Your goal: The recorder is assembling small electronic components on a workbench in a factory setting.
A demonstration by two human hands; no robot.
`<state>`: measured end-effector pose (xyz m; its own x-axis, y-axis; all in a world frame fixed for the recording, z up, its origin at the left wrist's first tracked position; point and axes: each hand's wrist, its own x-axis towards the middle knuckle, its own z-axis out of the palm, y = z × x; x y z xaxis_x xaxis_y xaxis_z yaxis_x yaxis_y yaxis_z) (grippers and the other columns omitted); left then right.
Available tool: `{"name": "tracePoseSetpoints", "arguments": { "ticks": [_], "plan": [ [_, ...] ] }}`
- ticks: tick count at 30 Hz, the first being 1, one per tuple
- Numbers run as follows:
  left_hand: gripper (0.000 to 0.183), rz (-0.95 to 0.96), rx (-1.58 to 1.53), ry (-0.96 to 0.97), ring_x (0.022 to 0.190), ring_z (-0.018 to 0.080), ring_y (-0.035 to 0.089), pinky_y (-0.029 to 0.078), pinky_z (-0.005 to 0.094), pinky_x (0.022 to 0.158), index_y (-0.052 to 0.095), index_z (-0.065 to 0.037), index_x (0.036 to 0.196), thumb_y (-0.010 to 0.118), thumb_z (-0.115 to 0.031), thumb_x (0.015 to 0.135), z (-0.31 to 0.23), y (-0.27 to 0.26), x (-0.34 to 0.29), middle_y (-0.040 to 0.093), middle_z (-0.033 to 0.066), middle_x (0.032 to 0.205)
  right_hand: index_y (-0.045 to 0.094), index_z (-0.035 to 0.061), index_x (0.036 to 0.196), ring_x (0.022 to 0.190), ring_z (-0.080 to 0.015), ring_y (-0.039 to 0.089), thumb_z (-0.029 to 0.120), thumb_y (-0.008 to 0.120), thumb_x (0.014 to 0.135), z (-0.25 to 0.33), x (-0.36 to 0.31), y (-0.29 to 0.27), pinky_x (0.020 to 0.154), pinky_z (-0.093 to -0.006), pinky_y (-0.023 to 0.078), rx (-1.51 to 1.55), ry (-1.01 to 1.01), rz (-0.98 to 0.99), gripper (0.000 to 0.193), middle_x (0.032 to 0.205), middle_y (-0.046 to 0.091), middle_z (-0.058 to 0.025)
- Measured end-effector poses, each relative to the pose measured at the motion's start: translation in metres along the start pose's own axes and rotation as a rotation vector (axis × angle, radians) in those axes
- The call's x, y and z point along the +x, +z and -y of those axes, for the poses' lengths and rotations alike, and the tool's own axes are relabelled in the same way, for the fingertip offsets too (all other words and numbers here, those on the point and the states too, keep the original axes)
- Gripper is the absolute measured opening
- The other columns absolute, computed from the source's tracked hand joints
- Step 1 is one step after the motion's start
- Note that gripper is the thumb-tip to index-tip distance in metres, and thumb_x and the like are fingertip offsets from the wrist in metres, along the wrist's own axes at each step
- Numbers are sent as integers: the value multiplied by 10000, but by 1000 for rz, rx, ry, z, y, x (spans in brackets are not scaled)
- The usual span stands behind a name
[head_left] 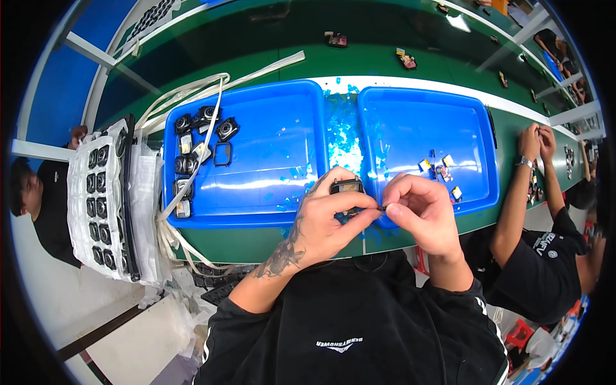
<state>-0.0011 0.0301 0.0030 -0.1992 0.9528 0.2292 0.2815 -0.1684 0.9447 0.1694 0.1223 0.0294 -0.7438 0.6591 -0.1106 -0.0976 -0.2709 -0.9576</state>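
My left hand (330,215) is closed around a small black plastic housing (347,186), partly hidden by the fingers. Its thumb and forefinger meet the fingertips of my right hand (423,212) just in front of the two trays. My right thumb and forefinger are pinched together at that spot; whatever lies between them is too small to name. Behind my left hand is a blue tray (247,220) with several black housings (226,129) along its left side. Beyond my right hand, another blue tray (423,95) holds a few small circuit assemblies (443,172) with yellow and white parts.
Small blue film scraps (343,138) litter the strip between the trays. White straps (221,102) drape over the left tray beside a stack of white part trays (99,199). More assemblies (335,40) lie on the green belt (276,35) beyond. A co-worker's arms (520,186) are at the right.
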Motion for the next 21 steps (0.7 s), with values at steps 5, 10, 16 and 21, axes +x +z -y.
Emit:
{"name": "tracePoseSetpoints", "arguments": {
  "ticks": [5,10,16,21],
  "plan": [
    [168,16,177,121,804,206,608,496,313,686,720,-60,847,802,-29,703,-1,-4,1,581,92,935,630,-4,844,709,-50,530,53,674,875,6,1,-11,640,-212,416,-250,54,72,78,776,601,-3],
    [247,-33,437,330,769,248,595,487,344,655,719,-65,814,819,-16,593,0,-12,-9,578,82,916,619,2,870,723,-40,502,128,625,923,7,13,-8,659,-208,407,-184,240,242,137,766,581,25],
    [305,-74,534,472,773,248,597,496,365,673,730,-82,844,830,-30,560,9,-15,-21,568,71,906,571,28,884,702,-39,443,145,573,959,-7,20,3,618,-247,384,10,319,280,140,728,504,51],
    [210,-257,315,143,743,216,617,508,325,606,713,-64,853,813,-25,673,3,-6,-30,567,77,906,590,13,975,682,-114,520,75,608,915,-29,32,16,602,-286,423,-825,-231,-18,88,749,572,-28]
  ]
}}
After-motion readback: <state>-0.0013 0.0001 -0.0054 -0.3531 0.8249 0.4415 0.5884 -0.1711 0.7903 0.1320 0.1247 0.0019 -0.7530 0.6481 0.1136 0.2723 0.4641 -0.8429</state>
